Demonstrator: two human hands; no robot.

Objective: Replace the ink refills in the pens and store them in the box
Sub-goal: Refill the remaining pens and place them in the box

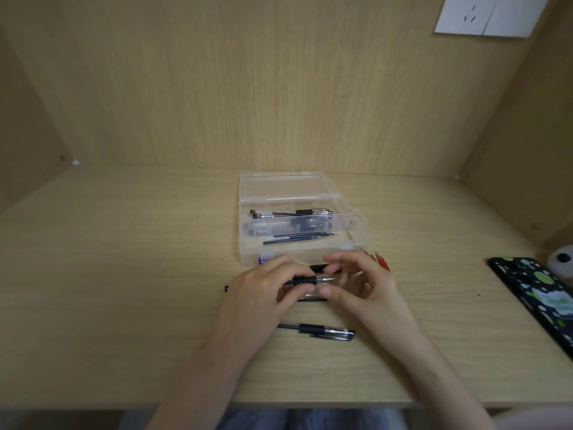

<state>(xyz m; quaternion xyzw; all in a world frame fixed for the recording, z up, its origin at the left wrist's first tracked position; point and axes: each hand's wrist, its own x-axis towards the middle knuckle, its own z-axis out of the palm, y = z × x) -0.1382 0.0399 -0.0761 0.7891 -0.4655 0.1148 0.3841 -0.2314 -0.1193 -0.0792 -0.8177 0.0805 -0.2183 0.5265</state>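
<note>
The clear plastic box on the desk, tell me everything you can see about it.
The clear plastic box sits on the wooden desk, just beyond the left hand and right hand. Its hinged lid is open, laid back toward the wall. Inside lie several pens and thin dark refills, lengthwise left to right.

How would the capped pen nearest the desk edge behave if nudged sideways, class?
The capped pen is probably light and stiff, being slim plastic. Its round barrel could roll on the flat desk, though the cap's clip would likely stop it.
</note>
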